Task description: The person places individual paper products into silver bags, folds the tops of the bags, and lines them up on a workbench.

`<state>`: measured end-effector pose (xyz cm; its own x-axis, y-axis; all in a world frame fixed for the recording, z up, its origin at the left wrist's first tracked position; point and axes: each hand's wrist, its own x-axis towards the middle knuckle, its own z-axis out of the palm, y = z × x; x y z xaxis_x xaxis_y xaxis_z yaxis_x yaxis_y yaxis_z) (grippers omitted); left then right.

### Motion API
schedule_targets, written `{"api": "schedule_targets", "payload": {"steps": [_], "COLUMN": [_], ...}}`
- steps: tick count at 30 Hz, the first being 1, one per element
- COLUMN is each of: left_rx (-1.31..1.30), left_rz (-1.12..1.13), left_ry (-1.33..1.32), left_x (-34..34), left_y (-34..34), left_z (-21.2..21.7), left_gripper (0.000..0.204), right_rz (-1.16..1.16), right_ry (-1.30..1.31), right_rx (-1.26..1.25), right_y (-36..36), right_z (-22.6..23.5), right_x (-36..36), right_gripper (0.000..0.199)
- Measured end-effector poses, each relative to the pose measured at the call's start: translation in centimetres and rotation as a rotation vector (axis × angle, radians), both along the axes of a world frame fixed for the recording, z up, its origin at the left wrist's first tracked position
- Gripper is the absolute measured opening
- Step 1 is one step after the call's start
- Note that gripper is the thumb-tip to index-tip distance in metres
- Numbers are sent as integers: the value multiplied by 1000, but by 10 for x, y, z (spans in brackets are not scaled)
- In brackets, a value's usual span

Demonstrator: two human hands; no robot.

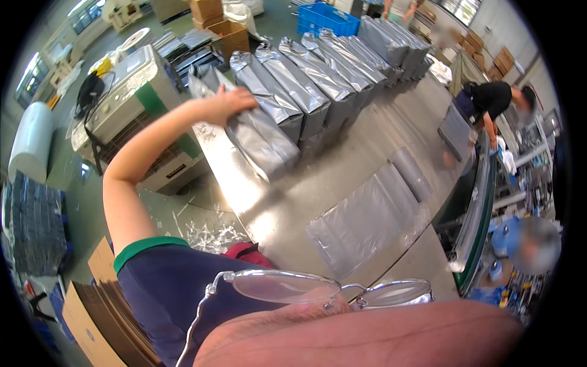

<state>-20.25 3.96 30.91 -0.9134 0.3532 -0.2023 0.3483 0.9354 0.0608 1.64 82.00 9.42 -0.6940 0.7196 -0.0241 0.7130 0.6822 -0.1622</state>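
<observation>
My left arm reaches out across the table's left end. My left hand point(223, 107) lies over the upper part of a filled silver bag point(263, 144), its fingers bent around the bag's side. This bag is the nearest of a row of similar silver bags point(293, 85), which lean side by side along the far part of the metal table point(275, 208). My right hand is out of sight. Flat grey plastic bags point(367, 220) lie on the table to the right of my left arm.
A beige machine point(131, 98) stands left of the table. Behind the row is a blue crate point(328, 20), with cardboard boxes point(229, 41) farther left. At right, a co-worker in a black top point(489, 98) bends beside a green-edged conveyor point(480, 226). Flattened cardboard point(101, 324) stands lower left.
</observation>
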Motion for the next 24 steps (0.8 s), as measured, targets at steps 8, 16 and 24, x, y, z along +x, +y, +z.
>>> {"api": "schedule_targets", "payload": {"steps": [8,16,24], "left_rx": [-213,876,386], "left_rz": [202,-352,-743], "left_ry": [550,557,65], "left_x": [-39,67,15], "left_y": [-101,170,261], "left_z": [-112,-171,-313], "left_gripper": [67,27,22], "right_rz": [439,1120,783], "right_ry": [253,168,508], "right_rx": [-59,138,-152], "right_y": [-161,-262,-282], "right_z": [83,11,-15], "right_x": [-47,-49,-62], "right_gripper": [84,48,51]}}
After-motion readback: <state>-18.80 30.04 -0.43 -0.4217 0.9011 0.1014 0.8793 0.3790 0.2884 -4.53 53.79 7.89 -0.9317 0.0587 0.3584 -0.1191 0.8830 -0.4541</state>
